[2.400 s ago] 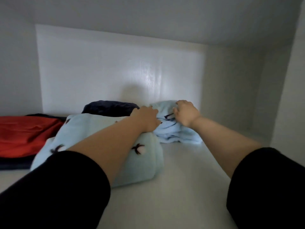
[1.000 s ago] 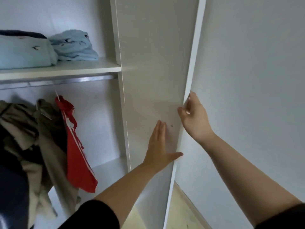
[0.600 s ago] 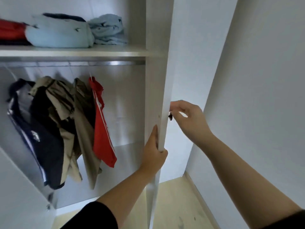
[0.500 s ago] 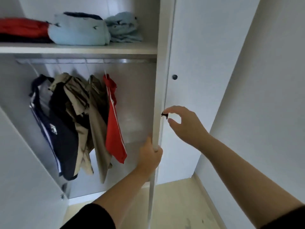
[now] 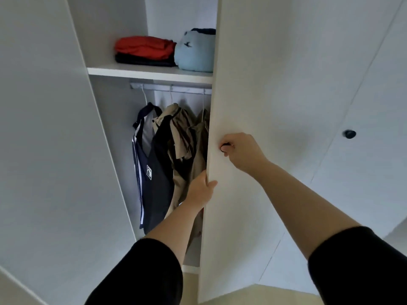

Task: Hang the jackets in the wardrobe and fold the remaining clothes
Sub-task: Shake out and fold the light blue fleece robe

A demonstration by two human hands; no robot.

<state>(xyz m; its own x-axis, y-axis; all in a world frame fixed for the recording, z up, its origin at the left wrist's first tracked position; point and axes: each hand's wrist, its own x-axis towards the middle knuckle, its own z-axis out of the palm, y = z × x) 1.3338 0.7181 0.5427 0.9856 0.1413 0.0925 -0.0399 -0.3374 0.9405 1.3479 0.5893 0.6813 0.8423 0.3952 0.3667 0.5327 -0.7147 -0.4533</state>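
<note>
Both hands work the wardrobe door: our right hand now pinches the black knob it was only reaching for, our left hand grips the door's edge just below, and the door has swung further shut, so we judge the sorting done. Left of our left hand the jackets hang, long axis vertical, collars up; folded clothes lie flat above.

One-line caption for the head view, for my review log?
Right hand grips the knob and left hand holds the edge of the wardrobe door; jackets hang inside, folded clothes sit on the shelf.
</note>
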